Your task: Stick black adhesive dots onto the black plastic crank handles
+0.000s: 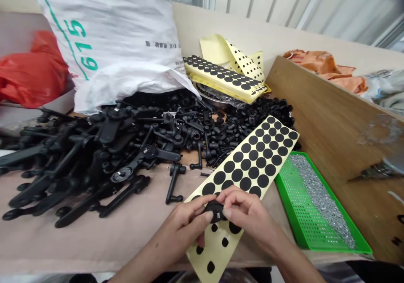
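Between my two hands is a small round black plastic part point(216, 210) with a light slot in its middle. My left hand point(189, 220) pinches its left side with thumb and fingers. On the other side, the thumb and fingertips of my right hand point(244, 207) close on its edge. Under both hands lies a long pale yellow sheet point(227, 253) bearing rows of round black stickers point(246, 165). Near its lower end the big dots are gone and small black spots show. The underside of the part is hidden.
Black plastic crank handles point(123, 173) and small black parts point(243, 123) are heaped behind and left. A green tray point(292, 207) of small metal pieces stands right, beside a wooden board point(331, 123). A white sack point(113, 30) and stacked sticker sheets point(224, 78) stand behind.
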A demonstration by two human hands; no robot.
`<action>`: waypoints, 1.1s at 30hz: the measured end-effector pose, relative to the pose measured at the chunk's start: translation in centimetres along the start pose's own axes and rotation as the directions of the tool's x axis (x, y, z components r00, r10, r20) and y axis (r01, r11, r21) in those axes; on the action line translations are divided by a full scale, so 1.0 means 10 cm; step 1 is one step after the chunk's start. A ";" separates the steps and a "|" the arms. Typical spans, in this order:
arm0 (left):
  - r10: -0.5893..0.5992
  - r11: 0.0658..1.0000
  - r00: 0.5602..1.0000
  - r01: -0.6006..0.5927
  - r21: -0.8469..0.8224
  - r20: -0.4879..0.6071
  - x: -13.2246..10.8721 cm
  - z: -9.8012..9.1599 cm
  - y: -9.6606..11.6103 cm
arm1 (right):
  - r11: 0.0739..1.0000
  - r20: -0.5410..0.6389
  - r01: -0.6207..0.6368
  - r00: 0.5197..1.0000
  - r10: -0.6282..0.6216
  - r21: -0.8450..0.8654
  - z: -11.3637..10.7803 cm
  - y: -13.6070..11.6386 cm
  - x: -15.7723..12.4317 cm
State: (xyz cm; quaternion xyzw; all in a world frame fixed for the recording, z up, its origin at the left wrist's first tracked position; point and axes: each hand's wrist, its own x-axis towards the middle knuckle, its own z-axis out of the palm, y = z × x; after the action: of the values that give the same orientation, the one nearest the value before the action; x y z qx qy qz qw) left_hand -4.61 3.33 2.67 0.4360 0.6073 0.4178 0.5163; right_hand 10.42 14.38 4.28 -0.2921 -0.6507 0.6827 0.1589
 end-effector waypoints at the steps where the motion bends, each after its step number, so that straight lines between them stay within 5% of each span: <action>1: 0.012 1.000 1.000 -0.012 -0.019 -0.011 0.01 0.01 -0.02 | 1.000 -0.002 0.011 1.000 -0.011 -0.010 0.00 0.01 0.00; 11: 0.060 0.996 0.988 -0.070 -0.061 -0.142 0.00 0.09 -0.20 | 0.992 0.001 0.078 0.997 -0.078 -0.100 -0.01 0.07 -0.04; 15: 0.066 0.990 0.983 -0.086 -0.113 -0.172 -0.05 0.08 -0.18 | 0.978 0.049 -0.075 0.997 0.066 0.195 -0.07 0.12 -0.08; 19: 0.011 0.974 0.972 -0.064 -0.219 -0.237 -0.13 0.09 -0.10 | 0.915 -0.050 -0.122 0.987 0.153 0.386 -0.08 0.20 -0.08; 23: -0.056 0.965 0.959 -0.019 -0.262 -0.278 -0.18 0.13 -0.03 | 0.998 -0.024 0.044 0.999 -0.043 0.052 0.03 0.22 -0.09; 26: -0.049 0.965 0.977 -0.007 -0.262 -0.207 -0.18 0.15 -0.02 | 0.947 0.071 0.216 0.976 -0.205 -0.237 0.18 0.16 -0.11; 30: -0.107 0.958 0.976 0.050 -0.281 -0.192 -0.29 0.11 -0.10 | 0.902 0.113 0.302 0.953 -0.281 -0.308 0.39 0.09 -0.17; 33: -0.158 0.960 0.968 0.105 -0.258 -0.197 -0.57 -0.03 -0.25 | 0.892 0.275 0.342 0.925 -0.263 -0.296 0.50 0.12 -0.22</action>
State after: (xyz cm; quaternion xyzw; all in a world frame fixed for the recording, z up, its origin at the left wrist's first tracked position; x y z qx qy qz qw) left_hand -4.67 -2.81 1.76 0.2791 0.6310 0.4992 0.5242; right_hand 9.31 8.91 3.47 -0.1295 -0.8098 0.5559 0.1357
